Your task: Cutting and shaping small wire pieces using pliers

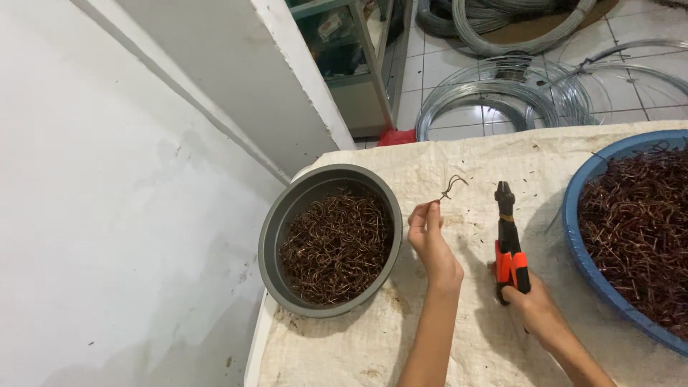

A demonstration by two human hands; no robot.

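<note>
Two hands work over a cloth-covered table (473, 161) between two containers of bent reddish-brown wire pieces. Left hand (432, 244): thumb and fingertips pinched shut on the lower end of a single small wire hook (451, 186), which is held upright above the cloth, just beside the rim of the grey bowl (276, 222). Right hand (534, 308): closed around the orange-and-black grips of a pair of pliers (507, 236), whose nose points away from the person and lies close to the cloth; whether the plier jaws are parted cannot be told at this scale. The hook and the plier nose are near each other but apart. Blue basin (580, 236), at the right edge, holds a larger heap of similar wire. Coils of bright steel wire (494, 97) lie on the tiled floor beyond the table. Handling note, as a judgement: a piece this thin is best pinched low and kept steady, so its free curled end stays exposed to the tool, and the plier nose should meet it squarely rather than at a slant, lest the wire twist or spring from the fingers.
</note>
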